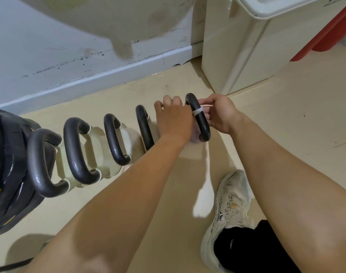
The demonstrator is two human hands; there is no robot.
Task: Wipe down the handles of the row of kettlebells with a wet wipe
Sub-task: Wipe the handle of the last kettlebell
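Hands: left hand (174, 117) and right hand (217, 113), one on each side of the end handle (203, 125), each pinching an end of the wet wipe (197, 111)
Wet wipe: drawn into a thin white band looped around that handle's upper part
Kettlebells (93, 146): five in a row on the floor (286, 134), black handles, pale bodies; the one in work is farthest right
Progress: one handle mid-wipe; four others untouched by either hand, and whether they are already wiped cannot be told
Nearby: black weight plates (8, 164), pale shoe (231, 201)
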